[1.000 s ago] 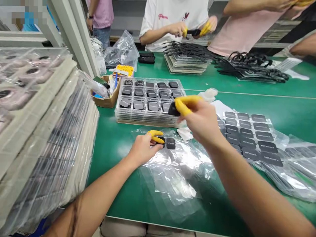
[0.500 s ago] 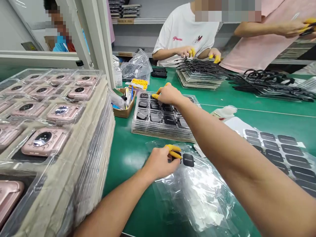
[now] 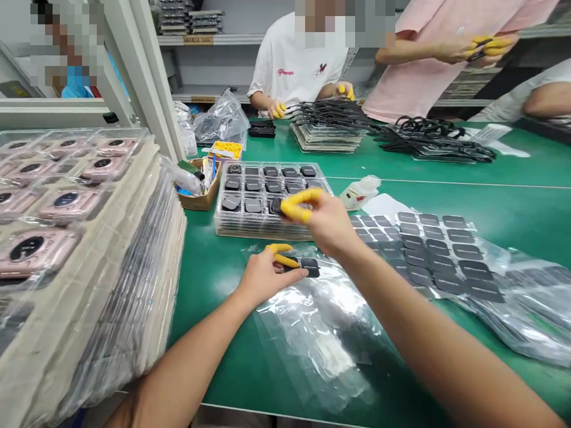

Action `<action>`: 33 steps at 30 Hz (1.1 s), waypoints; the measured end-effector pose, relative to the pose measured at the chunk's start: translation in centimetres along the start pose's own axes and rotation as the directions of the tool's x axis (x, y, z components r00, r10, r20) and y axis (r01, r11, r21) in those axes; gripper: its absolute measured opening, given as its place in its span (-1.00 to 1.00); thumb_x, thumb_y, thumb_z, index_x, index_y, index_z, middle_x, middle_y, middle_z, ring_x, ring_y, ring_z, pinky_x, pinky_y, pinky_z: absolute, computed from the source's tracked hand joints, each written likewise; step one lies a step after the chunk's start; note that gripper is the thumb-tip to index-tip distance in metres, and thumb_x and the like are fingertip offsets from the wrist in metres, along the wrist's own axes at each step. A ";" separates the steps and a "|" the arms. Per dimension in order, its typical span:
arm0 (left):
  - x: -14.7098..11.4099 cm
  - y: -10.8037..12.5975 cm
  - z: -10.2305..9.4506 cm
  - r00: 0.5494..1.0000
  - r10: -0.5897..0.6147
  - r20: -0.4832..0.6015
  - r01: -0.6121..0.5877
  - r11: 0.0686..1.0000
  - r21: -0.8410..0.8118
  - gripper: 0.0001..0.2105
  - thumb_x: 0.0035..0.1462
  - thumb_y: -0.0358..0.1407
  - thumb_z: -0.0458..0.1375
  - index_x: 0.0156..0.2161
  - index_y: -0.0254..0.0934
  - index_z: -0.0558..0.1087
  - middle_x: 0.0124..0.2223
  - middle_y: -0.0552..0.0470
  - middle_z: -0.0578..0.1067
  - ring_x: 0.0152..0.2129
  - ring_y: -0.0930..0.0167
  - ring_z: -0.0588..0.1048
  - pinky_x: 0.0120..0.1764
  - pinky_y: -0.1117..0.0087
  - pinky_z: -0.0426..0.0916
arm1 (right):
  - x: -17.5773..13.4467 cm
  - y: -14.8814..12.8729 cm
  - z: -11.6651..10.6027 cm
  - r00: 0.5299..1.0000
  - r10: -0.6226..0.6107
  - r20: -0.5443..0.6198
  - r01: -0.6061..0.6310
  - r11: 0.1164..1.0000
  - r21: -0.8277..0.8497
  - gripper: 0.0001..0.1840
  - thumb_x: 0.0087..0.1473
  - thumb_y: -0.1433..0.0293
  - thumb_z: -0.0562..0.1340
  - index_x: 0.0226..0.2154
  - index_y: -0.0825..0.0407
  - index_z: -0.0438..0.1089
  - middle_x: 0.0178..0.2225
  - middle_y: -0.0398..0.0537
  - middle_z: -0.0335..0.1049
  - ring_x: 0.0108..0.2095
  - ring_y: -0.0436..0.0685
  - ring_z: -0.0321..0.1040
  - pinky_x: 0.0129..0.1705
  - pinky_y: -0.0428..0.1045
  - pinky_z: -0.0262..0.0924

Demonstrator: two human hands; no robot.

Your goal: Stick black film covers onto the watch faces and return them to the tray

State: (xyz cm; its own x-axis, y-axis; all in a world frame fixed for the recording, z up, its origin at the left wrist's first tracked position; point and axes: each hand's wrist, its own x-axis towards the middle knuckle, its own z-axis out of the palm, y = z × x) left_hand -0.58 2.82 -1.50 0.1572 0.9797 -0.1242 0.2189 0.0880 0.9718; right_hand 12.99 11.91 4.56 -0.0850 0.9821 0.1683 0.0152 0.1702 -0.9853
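Note:
My left hand (image 3: 263, 276), with yellow finger cots, is closed around a black rounded-square piece (image 3: 292, 261) partly hidden under its fingers. The thumb tip touches a second black square (image 3: 312, 266) with pale lettering. Both are over clear plastic bags (image 3: 307, 321). My right hand (image 3: 328, 220), smeared by motion, pinches a small dark piece (image 3: 276, 206) in yellow-covered fingertips, at the front of a stack of clear trays (image 3: 250, 226). Rows of black squares fill the top tray; at its back left corner lies one with a patterned face (image 3: 234, 169).
Stacked trays of pink watch cases (image 3: 27, 249) rise at the left. Sheets of black square stickers (image 3: 439, 249) lie at the right. A cardboard box (image 3: 198, 199) of small items and yellow finger cots (image 3: 226, 148) stand behind. Co-workers handle black cables (image 3: 330, 113) across the table.
My right hand has drawn back from the tray's far row towards me, a dark piece at its fingertips. My left hand keeps its hold. The view has shifted right.

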 end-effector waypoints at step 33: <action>-0.2 0.5 -0.2 0.997 -0.072 0.015 0.073 0.994 -0.085 -0.36 -0.21 -0.19 0.60 0.02 -0.33 0.58 -0.10 -0.09 0.72 -0.10 0.15 0.69 0.14 0.04 0.57 | -4.5 3.1 -15.2 0.991 0.088 0.101 0.018 0.658 -0.753 -0.72 0.05 0.15 0.47 -0.21 -0.08 0.65 -0.18 -0.05 0.62 -0.44 0.08 0.35 -0.28 0.08 0.26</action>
State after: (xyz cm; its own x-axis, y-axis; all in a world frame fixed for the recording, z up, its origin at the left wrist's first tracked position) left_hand -0.71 2.70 -0.98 0.1558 0.9680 -0.1968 0.1473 0.1742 0.9736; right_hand 28.59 9.27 1.23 -0.1834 0.9800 0.0770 0.7582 0.1909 -0.6234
